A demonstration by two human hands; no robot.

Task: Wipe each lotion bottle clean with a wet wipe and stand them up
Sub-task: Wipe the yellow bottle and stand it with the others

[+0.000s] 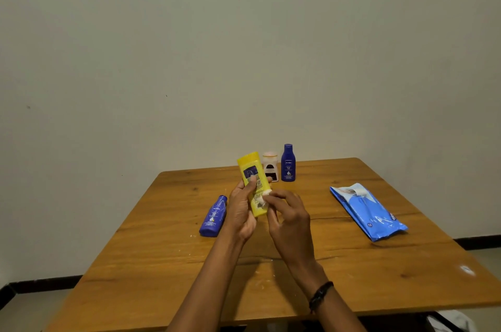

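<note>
Holding yellow bottle [253, 184]: left hand [242, 208], fingers wrapped round it. Right hand [288, 219] fingers pinch wet wipe [265, 194] against it. Blue bottle [213, 216] lies on worktop [352, 272].

Two bare forearms are reaching in from the lower edge, with no sleeves showing on either. The left hand [241, 212] is wearing no ring or band. The right hand [288, 219] is likewise showing no rings, while a dark, narrow bracelet [320, 296], seemingly beaded or braided, is circling the wrist just below it.
</note>
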